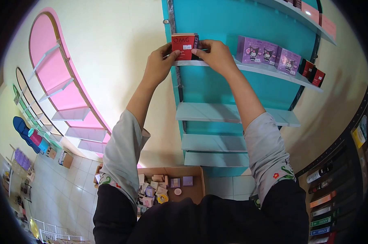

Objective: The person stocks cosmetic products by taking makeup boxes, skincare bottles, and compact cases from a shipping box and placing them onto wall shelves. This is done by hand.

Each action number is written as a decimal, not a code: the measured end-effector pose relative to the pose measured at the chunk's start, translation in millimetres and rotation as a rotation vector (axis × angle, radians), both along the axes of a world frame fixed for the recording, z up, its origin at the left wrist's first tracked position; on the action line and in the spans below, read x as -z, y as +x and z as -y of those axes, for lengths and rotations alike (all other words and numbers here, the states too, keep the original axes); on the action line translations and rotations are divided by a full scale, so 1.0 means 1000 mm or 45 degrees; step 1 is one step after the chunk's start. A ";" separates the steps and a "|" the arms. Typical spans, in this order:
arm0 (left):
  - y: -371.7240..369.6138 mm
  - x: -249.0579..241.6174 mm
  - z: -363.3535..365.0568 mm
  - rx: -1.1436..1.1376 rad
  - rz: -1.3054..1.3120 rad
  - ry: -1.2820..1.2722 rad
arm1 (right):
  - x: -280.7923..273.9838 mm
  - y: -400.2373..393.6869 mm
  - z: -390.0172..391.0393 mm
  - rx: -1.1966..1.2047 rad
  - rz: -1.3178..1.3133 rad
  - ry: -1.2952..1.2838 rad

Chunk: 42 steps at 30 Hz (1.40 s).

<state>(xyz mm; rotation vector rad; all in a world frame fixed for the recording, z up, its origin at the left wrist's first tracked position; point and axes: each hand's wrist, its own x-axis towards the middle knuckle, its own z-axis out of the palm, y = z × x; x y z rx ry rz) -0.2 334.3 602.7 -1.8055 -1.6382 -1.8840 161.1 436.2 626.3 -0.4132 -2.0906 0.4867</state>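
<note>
A small red box (182, 53) marked "OMG" with a white price sticker stands upright at the left end of the upper white shelf (269, 70). My left hand (159, 63) grips its left side, the thumb on the front face. From the other side my right hand (215, 55) closes on the box's right edge, where a dark side with lettering shows; its fingers reach behind. Whether more than one box is between my hands is hard to tell. To the right on this shelf stand purple boxes (251, 50) with a cartoon character, then red and black boxes (318, 77).
Lower white shelves (214, 142) project from the turquoise panel (210, 87). Below, on the tiled floor, an open cardboard carton (198, 173) holds several small boxes. Pink arched shelving (49, 49) lines the left wall; a dark rack (342, 171) with packaged products stands at right.
</note>
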 end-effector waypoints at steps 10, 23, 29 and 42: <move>-0.007 0.002 -0.004 -0.033 -0.050 0.027 | 0.000 -0.002 -0.003 0.020 0.014 0.000; -0.013 0.006 -0.002 -0.064 -0.061 0.045 | 0.005 0.028 0.022 0.021 -0.071 -0.042; -0.007 0.007 0.009 -0.034 -0.083 0.005 | 0.029 0.112 0.050 -0.028 -0.276 -0.078; 0.118 0.146 0.102 -0.205 0.149 0.437 | 0.053 0.357 -0.136 1.159 -0.631 0.157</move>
